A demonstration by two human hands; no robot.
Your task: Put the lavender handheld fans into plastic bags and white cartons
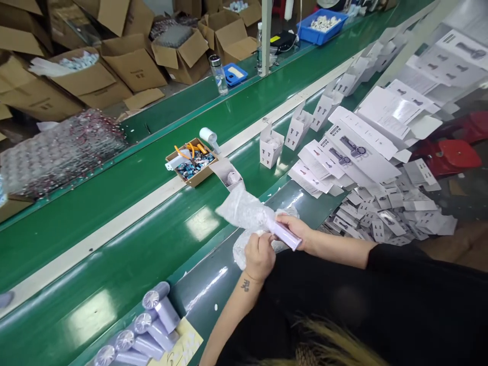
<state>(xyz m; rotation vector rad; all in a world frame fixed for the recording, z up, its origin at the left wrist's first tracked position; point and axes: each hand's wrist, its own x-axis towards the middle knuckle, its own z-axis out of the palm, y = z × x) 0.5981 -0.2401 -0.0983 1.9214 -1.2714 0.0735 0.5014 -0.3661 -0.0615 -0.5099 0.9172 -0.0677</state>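
Note:
A lilac handheld fan is partly inside a clear bubble-wrap bag, its handle sticking out towards me. My right hand is closed around the handle. Beside it, my left hand pinches at the edge of the bag, close to the handle; its fingertips are partly hidden. More bubble wrap lies under my hands on the bench. Just beyond the bag stands an open white box with something white inside. Several lilac fans lie in a row at the lower left.
Flattened printed boxes are piled on the right, with open boxes lined up along the green conveyor. A small carton holds orange-handled pliers and small parts. Cardboard cartons and a bottle stand across the line.

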